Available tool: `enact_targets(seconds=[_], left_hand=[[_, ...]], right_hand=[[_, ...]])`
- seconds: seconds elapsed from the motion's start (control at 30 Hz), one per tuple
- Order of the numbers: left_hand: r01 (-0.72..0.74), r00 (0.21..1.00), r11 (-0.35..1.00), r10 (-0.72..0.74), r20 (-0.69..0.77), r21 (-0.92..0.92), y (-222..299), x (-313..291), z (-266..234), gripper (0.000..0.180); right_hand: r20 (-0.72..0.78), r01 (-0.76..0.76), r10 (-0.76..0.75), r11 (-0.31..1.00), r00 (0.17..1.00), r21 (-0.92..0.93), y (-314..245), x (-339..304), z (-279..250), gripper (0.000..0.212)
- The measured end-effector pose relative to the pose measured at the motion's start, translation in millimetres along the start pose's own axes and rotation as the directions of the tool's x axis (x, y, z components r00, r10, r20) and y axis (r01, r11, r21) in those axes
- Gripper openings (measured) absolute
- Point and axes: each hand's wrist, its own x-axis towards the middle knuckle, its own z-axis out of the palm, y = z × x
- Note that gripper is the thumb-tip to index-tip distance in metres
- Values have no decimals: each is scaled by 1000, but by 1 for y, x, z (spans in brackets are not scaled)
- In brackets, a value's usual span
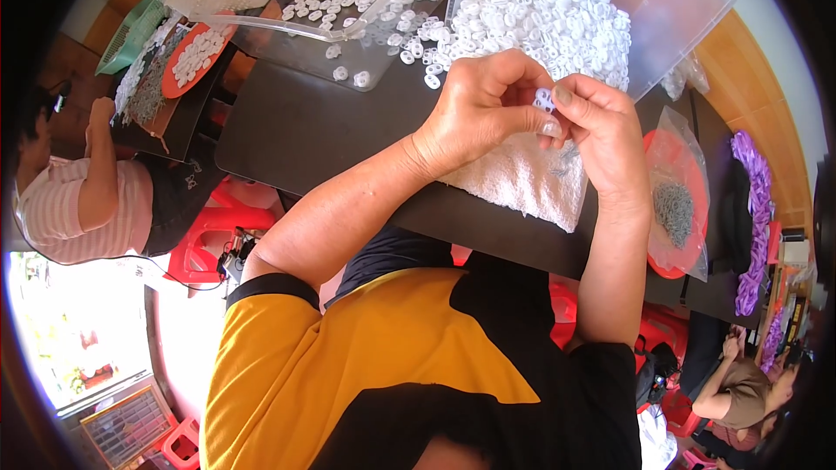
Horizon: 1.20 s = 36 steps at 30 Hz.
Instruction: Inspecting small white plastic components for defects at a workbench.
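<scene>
My left hand (483, 104) and right hand (607, 130) pinch one white holed plastic piece (543, 98), upper centre; I'd call it mid-work, with the white heap (549, 22) at top centre probably left.

The piece (543, 99) is small and white with a faint violet tint, its outline rounded, and dark openings show in the face turned up to view (how many, the fingers make hard to tell). It sits in the fingertips where the left hand (488, 104) and the right hand (603, 126) meet, the left thumb along its lower side, the right thumb at its right edge. Its far side is hidden.
</scene>
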Motion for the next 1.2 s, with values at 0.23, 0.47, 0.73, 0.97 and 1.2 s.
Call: enact_targets(seconds=[0.23, 0.47, 0.73, 0.97, 1.2], left_hand=[[-109, 993, 994, 110, -47, 8, 2, -2, 3, 28], [-201, 976, 975, 208, -69, 92, -1, -3, 3, 29], [-319, 940, 928, 335, -62, 192, -6, 0, 4, 32], [-309, 947, 943, 317, -52, 123, -9, -1, 4, 32], [-289, 954, 953, 294, -55, 90, -12, -6, 3, 32]], right_hand=[[19, 9, -9, 1000, 1000, 0, -2, -2, 2, 25], [-20, 39, -40, 999, 999, -17, -3, -3, 7, 23], [-38, 42, -43, 999, 998, -31, -5, -5, 8, 20], [16, 7, -8, 999, 1000, 32, -5, -5, 6, 20], [45, 6, -8, 999, 999, 53, -6, -7, 10, 18]])
